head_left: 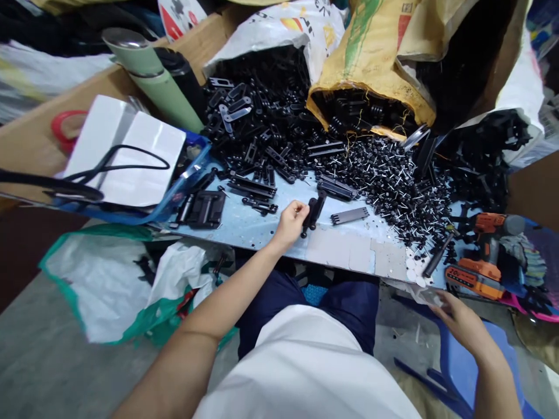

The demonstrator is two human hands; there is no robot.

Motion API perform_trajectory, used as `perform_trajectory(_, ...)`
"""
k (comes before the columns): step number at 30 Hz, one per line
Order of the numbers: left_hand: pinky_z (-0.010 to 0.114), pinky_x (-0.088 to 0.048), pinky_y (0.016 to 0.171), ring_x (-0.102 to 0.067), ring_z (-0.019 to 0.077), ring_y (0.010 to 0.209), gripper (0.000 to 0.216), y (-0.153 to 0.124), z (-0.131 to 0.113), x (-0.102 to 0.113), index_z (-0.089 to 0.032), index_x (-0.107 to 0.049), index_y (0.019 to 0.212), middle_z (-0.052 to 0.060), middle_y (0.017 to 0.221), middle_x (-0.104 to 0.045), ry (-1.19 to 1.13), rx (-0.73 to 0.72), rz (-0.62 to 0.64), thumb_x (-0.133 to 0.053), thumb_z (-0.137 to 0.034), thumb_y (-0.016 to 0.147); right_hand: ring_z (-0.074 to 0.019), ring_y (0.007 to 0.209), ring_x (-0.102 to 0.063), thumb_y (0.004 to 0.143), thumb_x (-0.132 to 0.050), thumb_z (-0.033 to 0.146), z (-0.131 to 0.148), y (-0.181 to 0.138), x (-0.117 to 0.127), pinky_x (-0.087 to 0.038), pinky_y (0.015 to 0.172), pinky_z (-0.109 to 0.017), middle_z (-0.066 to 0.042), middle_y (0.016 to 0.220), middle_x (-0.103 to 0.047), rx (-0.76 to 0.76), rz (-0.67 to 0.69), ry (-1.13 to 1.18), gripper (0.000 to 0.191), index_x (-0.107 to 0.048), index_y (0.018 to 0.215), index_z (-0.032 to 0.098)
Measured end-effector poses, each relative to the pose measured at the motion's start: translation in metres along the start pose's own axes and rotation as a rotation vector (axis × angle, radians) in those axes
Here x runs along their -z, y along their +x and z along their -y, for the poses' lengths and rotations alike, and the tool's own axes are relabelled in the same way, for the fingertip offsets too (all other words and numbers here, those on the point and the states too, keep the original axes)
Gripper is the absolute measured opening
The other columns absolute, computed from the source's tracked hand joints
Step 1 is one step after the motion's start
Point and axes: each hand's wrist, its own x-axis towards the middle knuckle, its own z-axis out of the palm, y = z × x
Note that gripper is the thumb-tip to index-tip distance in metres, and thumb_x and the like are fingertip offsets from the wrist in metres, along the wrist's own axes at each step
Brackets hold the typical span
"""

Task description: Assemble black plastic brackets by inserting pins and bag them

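My left hand [290,224] rests on the light blue worktop [244,224], fingers pinched on a black plastic hinge part [313,212] that lies lengthwise there. A flat black toothed strip [349,216] lies just right of it. My right hand [458,320] hangs below the table's front edge, above a blue plastic stool [463,364], with fingers curled around something thin and clear that I cannot make out. A heap of black screws with silver tips [393,180] spreads to the right of the hinge part.
Two sacks, white [301,29] and yellow [375,58], spill black plastic parts [262,116] across the back. A green flask [152,73] and a blue tray with white boxes [131,151] stand left. An orange cordless drill [480,250] lies right. A white and green bag [109,285] sits on the floor.
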Motion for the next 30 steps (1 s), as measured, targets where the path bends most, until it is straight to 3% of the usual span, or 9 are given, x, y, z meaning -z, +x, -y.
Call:
perform_trajectory(6,0.021,-0.040,0.050,-0.049,0.0082,0.052,0.027,-0.036,0.005,-0.037,-0.019,-0.047,0.069,-0.005,0.062,-0.049,0.192,-0.130,0.167,-0.057,-0.042,0.077,-0.0182,0.079,-0.063,0.076,-0.049,0.059,0.143,0.071,-0.058,-0.052,0.068,-0.032,-0.008,0.093,-0.065,0.288,-0.148,0.740,0.061,-0.047,0.121,0.019)
perform_trajectory(8,0.021,-0.040,0.054,-0.049,0.0088,0.056,0.024,-0.046,0.006,-0.043,-0.018,-0.047,0.070,-0.003,0.066,-0.052,0.259,-0.158,0.184,-0.055,-0.040,0.079,-0.0143,0.064,-0.060,0.074,-0.051,0.061,0.179,0.095,-0.072,-0.051,0.057,-0.028,-0.003,0.079,-0.063,0.367,-0.061,0.872,0.058,-0.051,0.114,0.019)
perform_trajectory(11,0.023,-0.041,0.058,-0.051,0.0103,0.061,0.020,-0.056,0.012,-0.047,-0.019,-0.048,0.073,-0.002,0.069,-0.054,0.313,-0.188,0.113,-0.051,-0.037,0.081,-0.0101,0.051,-0.053,0.071,-0.056,0.058,0.205,0.109,-0.086,-0.047,0.050,-0.024,0.003,0.061,-0.055,0.459,0.007,0.969,0.046,-0.057,0.092,0.018)
perform_trajectory(15,0.023,-0.042,0.060,-0.053,0.0108,0.061,0.016,-0.053,0.020,-0.045,-0.019,-0.048,0.074,-0.002,0.066,-0.053,0.360,-0.198,-0.046,-0.051,-0.033,0.080,-0.0087,0.048,-0.050,0.070,-0.057,0.058,0.199,0.103,-0.098,-0.045,0.047,-0.023,0.004,0.058,-0.052,0.395,-0.069,1.064,0.044,-0.055,0.086,0.018)
perform_trajectory(19,0.021,-0.043,0.054,-0.054,0.0093,0.050,0.022,-0.031,0.020,-0.027,-0.020,-0.043,0.072,-0.006,0.056,-0.049,0.256,-0.074,-0.249,-0.055,-0.037,0.078,-0.0104,0.050,-0.052,0.073,-0.053,0.061,0.155,0.108,-0.088,-0.047,0.051,-0.026,0.003,0.061,-0.053,0.313,-0.242,0.986,0.047,-0.057,0.091,0.017)
perform_trajectory(23,0.019,-0.041,0.045,-0.053,0.0078,0.043,0.026,-0.019,0.013,-0.015,-0.019,-0.046,0.083,-0.006,0.060,-0.055,0.025,0.140,-0.142,-0.061,-0.038,0.074,-0.0215,0.077,-0.058,0.076,-0.051,0.061,0.103,0.129,-0.051,-0.049,0.071,-0.040,-0.010,0.084,-0.062,0.223,-0.554,0.508,0.058,-0.057,0.108,0.013)
perform_trajectory(25,0.018,-0.040,0.042,-0.053,0.0080,0.043,0.028,-0.021,0.012,-0.018,-0.017,-0.048,0.089,-0.003,0.062,-0.059,-0.054,0.248,-0.049,-0.062,-0.036,0.073,-0.0298,0.099,-0.054,0.078,-0.049,0.059,0.098,0.141,-0.038,-0.043,0.085,-0.049,-0.022,0.107,-0.058,0.220,-0.700,0.234,0.068,-0.050,0.121,0.006)
perform_trajectory(27,0.018,-0.040,0.040,-0.053,0.0080,0.042,0.028,-0.025,0.013,-0.024,-0.015,-0.052,0.089,-0.002,0.062,-0.060,-0.083,0.307,-0.017,-0.061,-0.036,0.073,-0.0321,0.114,-0.046,0.082,-0.047,0.054,0.113,0.151,-0.037,-0.036,0.095,-0.051,-0.024,0.124,-0.050,0.390,-0.664,0.028,0.067,-0.044,0.129,0.006)
perform_trajectory(30,0.018,-0.039,0.037,-0.051,0.0075,0.039,0.031,-0.028,0.017,-0.031,-0.013,-0.056,0.089,-0.001,0.061,-0.060,-0.056,0.298,-0.013,-0.062,-0.039,0.072,-0.0290,0.124,-0.039,0.085,-0.048,0.044,0.154,0.164,-0.056,-0.028,0.103,-0.050,-0.015,0.130,-0.049,0.803,-0.335,-0.175,0.053,-0.045,0.131,0.017)
